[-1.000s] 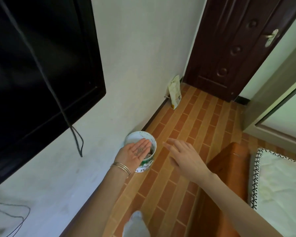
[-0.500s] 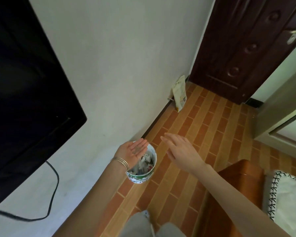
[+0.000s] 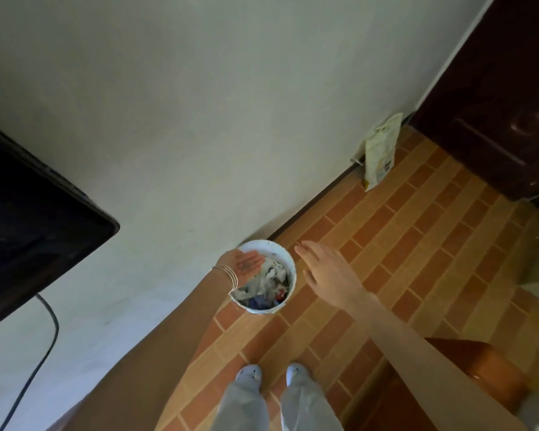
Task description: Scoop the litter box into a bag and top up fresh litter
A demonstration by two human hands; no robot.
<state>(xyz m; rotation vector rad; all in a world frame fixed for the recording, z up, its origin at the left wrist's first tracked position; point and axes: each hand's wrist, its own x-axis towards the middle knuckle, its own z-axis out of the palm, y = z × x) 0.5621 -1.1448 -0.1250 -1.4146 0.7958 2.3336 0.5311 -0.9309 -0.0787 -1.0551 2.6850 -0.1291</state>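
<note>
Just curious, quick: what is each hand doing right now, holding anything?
Left hand: open, palm up over the white bin, dark specks on the palm.
Right hand: open, fingers straight, holding nothing.

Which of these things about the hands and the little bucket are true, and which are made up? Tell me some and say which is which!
1. The left hand is held palm up over the white bucket, with dark bits on the palm. True.
2. The right hand grips the bucket's rim. False: its fingers are straight and it hovers beside the bucket, holding nothing.
3. The bucket is empty. False: crumpled rubbish fills it.
4. A pale bag leans against the wall near the dark door. True.
</note>
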